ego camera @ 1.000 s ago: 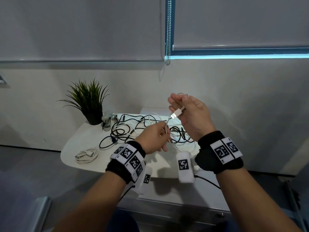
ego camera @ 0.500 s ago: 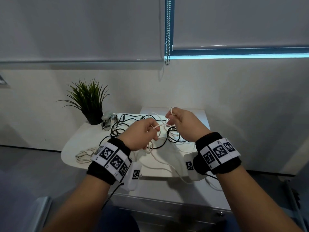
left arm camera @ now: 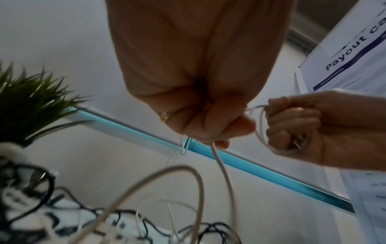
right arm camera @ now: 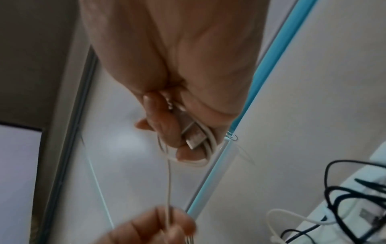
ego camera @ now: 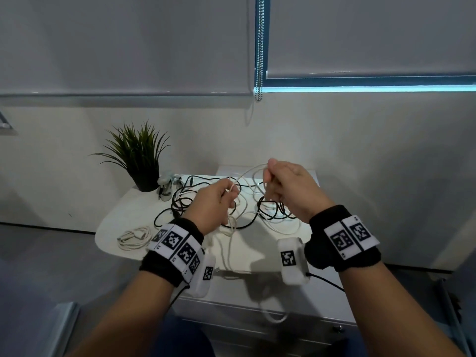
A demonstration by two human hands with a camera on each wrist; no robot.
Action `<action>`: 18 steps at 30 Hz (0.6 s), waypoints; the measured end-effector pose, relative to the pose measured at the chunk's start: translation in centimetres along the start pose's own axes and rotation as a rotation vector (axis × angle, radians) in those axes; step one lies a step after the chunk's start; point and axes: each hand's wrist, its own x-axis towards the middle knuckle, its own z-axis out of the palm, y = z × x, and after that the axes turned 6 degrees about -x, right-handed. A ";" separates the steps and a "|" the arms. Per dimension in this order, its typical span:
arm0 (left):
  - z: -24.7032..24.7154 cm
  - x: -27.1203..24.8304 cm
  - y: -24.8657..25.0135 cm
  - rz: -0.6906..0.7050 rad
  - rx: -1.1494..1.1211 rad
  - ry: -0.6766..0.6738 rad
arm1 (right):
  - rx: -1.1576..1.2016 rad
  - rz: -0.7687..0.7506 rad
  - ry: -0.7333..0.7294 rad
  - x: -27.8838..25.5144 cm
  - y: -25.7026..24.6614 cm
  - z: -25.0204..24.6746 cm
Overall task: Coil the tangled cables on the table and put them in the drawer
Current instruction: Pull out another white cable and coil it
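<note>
Just above the table [ego camera: 113,235], the right hand [ego camera: 288,186] holds small loops of the white cable [ego camera: 247,173] with its metal plug tucked in. The left hand [ego camera: 211,204] pinches the same cable nearby. It looks light, soft and floppy, so hold it near the loops.
</note>
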 end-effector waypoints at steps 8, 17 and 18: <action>3.8 -3.5 -1.8 -0.172 -0.055 -0.354 | 0.396 -0.042 0.096 0.4 -0.8 0.1; 1.0 -3.3 1.1 0.032 -0.181 -0.298 | -0.468 -0.100 0.111 -0.1 1.2 0.5; 0.7 -3.2 1.4 0.055 -0.196 -0.247 | -0.544 -0.102 0.068 -0.3 1.2 0.6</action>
